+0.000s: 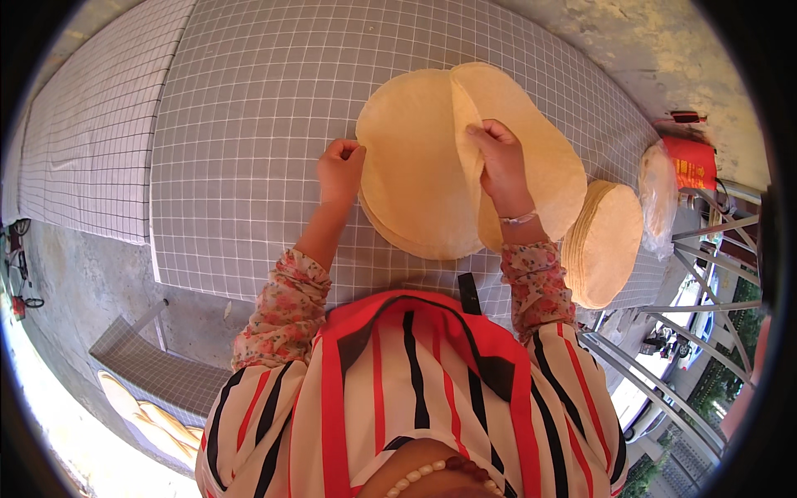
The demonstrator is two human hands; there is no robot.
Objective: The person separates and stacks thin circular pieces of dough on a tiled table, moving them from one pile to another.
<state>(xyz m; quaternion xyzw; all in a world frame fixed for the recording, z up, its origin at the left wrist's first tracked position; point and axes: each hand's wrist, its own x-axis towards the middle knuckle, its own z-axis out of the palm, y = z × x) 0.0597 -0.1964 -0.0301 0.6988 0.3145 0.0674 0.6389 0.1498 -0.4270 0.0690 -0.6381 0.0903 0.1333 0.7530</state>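
Two overlapping piles of thin, round, pale-yellow sheets, like large thin pancakes, lie on a grey checked tablecloth [249, 149]. My left hand [339, 173] pinches at the left edge of the left sheet [411, 158]; its fingers are closed there. With thumb and fingers, my right hand [503, 162] grips the raised, curling edge of the right sheet [531, 124], which partly overlaps the left one. More layers show under the left sheet's lower edge. Whether either hand holds one layer or several is hidden.
A thick stack of smaller round sheets [610, 245] stands right of my right forearm. Beyond it lie a clear plastic bag [656, 195] and a red packet [691, 163]. A white checked cloth [95, 124] covers the left side. A bench [166, 365] stands at lower left, metal rails [714, 311] at right.
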